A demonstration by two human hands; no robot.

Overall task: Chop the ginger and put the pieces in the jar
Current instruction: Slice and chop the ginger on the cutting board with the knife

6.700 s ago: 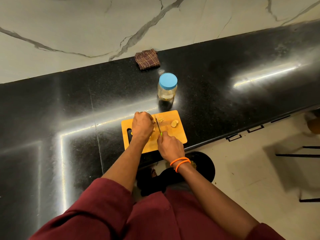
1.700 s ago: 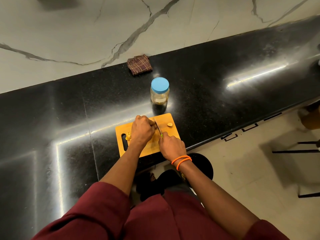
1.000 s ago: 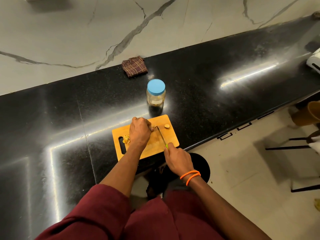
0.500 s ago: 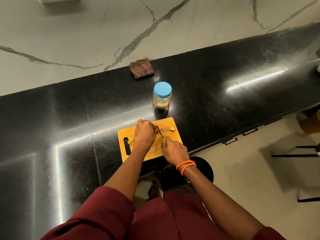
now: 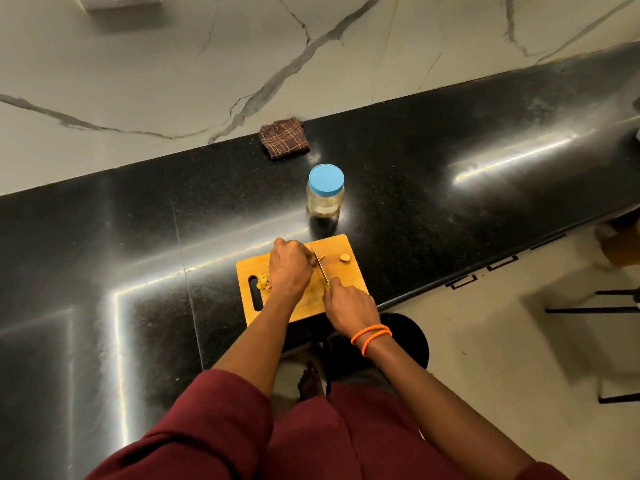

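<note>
Left hand [image 5: 290, 270] curled over the ginger on the board [image 5: 341, 287], pinning it down. Right hand [image 5: 349, 304] wrapped tight round the knife [image 5: 320, 266], blade pointing away, just right of the left fingers [image 5: 310, 259]. Jar [image 5: 325, 191] past the board on the worktop [image 5: 450, 216], lid on.

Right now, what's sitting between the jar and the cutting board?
Nothing: in the head view, only bare black countertop, showing the jar's reflection, separates the blue-lidded jar from the far edge of the wooden cutting board.

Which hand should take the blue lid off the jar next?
Probably the left hand. It only steadies the ginger on the cutting board, and the jar stands just beyond it. The right hand grips the knife and would have to set it down first.
</note>
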